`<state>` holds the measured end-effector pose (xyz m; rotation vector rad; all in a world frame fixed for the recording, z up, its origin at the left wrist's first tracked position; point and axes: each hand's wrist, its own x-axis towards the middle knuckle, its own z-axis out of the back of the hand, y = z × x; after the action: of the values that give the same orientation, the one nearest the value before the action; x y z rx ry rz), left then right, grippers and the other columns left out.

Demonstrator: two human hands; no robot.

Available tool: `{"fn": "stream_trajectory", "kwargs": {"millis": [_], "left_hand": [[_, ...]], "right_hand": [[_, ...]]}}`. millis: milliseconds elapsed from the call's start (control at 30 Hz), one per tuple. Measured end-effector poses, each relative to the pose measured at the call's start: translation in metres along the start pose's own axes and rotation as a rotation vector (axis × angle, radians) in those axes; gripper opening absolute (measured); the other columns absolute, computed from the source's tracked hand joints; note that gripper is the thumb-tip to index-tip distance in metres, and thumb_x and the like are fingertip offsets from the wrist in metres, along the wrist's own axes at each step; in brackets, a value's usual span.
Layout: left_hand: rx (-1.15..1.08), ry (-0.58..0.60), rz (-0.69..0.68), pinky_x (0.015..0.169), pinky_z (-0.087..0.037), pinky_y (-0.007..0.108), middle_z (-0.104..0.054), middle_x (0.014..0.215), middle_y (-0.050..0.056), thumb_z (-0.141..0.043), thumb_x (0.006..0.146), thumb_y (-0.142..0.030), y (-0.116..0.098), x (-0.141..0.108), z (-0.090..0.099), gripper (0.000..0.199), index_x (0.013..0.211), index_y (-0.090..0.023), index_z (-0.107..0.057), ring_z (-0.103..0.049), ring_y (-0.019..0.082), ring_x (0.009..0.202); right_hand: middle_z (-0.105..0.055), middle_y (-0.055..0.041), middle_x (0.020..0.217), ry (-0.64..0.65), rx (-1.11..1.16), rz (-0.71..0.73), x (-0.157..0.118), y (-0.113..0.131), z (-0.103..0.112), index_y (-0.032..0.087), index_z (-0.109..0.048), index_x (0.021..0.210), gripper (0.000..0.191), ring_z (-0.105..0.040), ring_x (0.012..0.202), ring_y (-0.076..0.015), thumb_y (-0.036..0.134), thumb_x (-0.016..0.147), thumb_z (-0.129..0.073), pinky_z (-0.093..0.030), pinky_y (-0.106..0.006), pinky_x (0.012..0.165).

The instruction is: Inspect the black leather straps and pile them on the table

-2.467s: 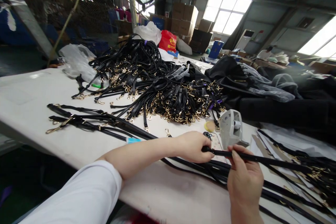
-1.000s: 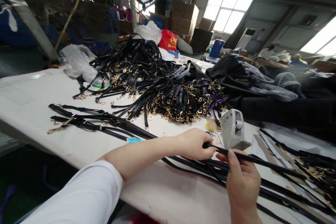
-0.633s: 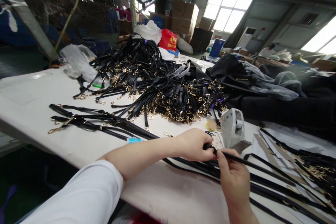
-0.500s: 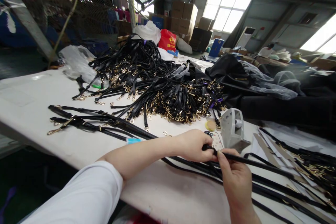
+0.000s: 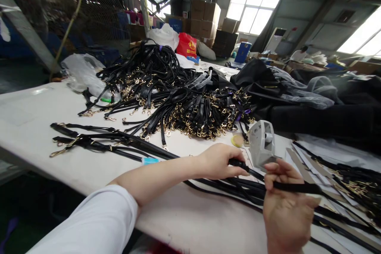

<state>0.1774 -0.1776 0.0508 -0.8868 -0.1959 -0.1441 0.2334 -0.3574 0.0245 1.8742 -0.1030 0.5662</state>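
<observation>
My left hand reaches across from the left and pinches a black strap near one end, thumb below and fingers above. Farther right along the same strap is my right hand, palm turned up, its fingers curled around the strap and slightly blurred. Below both hands, more long black straps lie lengthwise on the white table, some with gold snap hooks at their left ends. Just beyond my right hand stands a white tape dispenser.
A big heap of black straps with gold hooks covers the table's middle. Black bags with plastic wrap lie behind right. More straps rest at the right edge. A clear plastic bag sits left. A person is far back.
My right hand has slid right along the strap, away from my left hand, and turned palm up. My left hand stays nearly in place on the strap. The view has shifted slightly.
</observation>
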Motion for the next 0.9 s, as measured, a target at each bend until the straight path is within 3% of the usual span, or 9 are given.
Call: {"fn": "stream_trajectory", "kwargs": {"millis": [67, 133, 200, 333, 467, 600, 800, 900], "left_hand": [[-0.042, -0.004, -0.023, 0.064, -0.040, 0.020, -0.070, 0.081, -0.001, -0.075, 0.080, -0.038, 0.000, -0.001, -0.002, 0.025, 0.094, -0.018, -0.072, -0.057, 0.011, 0.070], [-0.090, 0.002, -0.059, 0.063, -0.040, 0.019, -0.070, 0.079, -0.001, -0.076, 0.080, -0.037, -0.001, -0.002, -0.002, 0.024, 0.093, -0.017, -0.072, -0.056, 0.010, 0.067], [-0.133, -0.017, -0.070, 0.061, -0.039, 0.018, -0.069, 0.078, -0.001, -0.076, 0.080, -0.035, -0.002, -0.003, -0.002, 0.024, 0.093, -0.016, -0.072, -0.054, 0.009, 0.064], [-0.167, -0.064, -0.058, 0.064, -0.041, 0.018, -0.070, 0.082, 0.001, -0.076, 0.079, -0.032, -0.002, -0.001, 0.001, 0.022, 0.091, -0.013, -0.071, -0.056, 0.009, 0.068], [-0.116, -0.021, -0.048, 0.065, -0.042, 0.020, -0.070, 0.080, 0.002, -0.074, 0.081, -0.033, -0.003, 0.000, 0.002, 0.022, 0.090, -0.013, -0.069, -0.057, 0.011, 0.068], [-0.040, -0.066, -0.050, 0.065, -0.042, 0.022, -0.069, 0.077, 0.000, -0.071, 0.080, -0.033, -0.005, -0.001, 0.003, 0.018, 0.086, -0.016, -0.069, -0.058, 0.013, 0.069], [-0.058, 0.033, -0.069, 0.069, -0.049, 0.022, -0.073, 0.080, 0.001, -0.063, 0.085, -0.040, 0.004, 0.005, 0.009, 0.021, 0.085, -0.022, -0.072, -0.065, 0.016, 0.073], [-0.073, 0.025, -0.047, 0.070, -0.053, 0.022, -0.075, 0.083, 0.002, -0.064, 0.083, -0.047, 0.008, 0.005, 0.008, 0.026, 0.089, -0.023, -0.073, -0.067, 0.019, 0.075]], "right_hand": [[-0.060, -0.0066, 0.093, -0.023, -0.097, -0.013, -0.001, 0.000, 0.003, 0.018, -0.067, 0.094, 0.049, -0.050, 0.070, -0.0164, 0.061, 0.095, -0.045, -0.038, -0.029, 0.061], [-0.061, -0.0060, 0.098, -0.021, -0.255, -0.010, -0.001, -0.002, 0.008, 0.019, -0.067, 0.084, 0.033, -0.054, 0.081, -0.0187, 0.049, 0.093, -0.058, -0.040, -0.029, 0.066], [-0.062, -0.0066, 0.110, 0.062, -0.384, 0.006, 0.002, -0.005, 0.014, 0.019, -0.065, 0.077, 0.027, -0.057, 0.095, -0.0219, 0.041, 0.092, -0.061, -0.042, -0.032, 0.077], [-0.062, -0.0071, 0.122, 0.302, -0.478, 0.007, 0.012, -0.011, 0.024, 0.019, -0.059, 0.065, 0.036, -0.054, 0.115, -0.0263, 0.039, 0.095, -0.056, -0.038, -0.036, 0.095], [-0.061, -0.0079, 0.121, 0.385, -0.514, 0.023, 0.013, -0.006, 0.019, 0.020, -0.059, 0.065, 0.035, -0.055, 0.115, -0.0257, 0.036, 0.097, -0.054, -0.038, -0.036, 0.097], [-0.061, -0.0096, 0.118, 0.440, -0.408, 0.029, 0.010, 0.005, 0.008, 0.019, -0.061, 0.071, 0.034, -0.056, 0.114, -0.0232, 0.032, 0.100, -0.049, -0.040, -0.036, 0.099], [-0.064, -0.0084, 0.116, 0.444, -0.433, 0.058, 0.014, 0.014, 0.000, 0.020, -0.064, 0.069, 0.035, -0.060, 0.112, -0.0209, 0.036, 0.098, -0.052, -0.046, -0.033, 0.096], [-0.062, -0.0092, 0.120, 0.418, -0.400, 0.040, 0.012, 0.018, -0.002, 0.020, -0.065, 0.071, 0.034, -0.059, 0.113, -0.0213, 0.036, 0.098, -0.052, -0.045, -0.035, 0.099]]}}
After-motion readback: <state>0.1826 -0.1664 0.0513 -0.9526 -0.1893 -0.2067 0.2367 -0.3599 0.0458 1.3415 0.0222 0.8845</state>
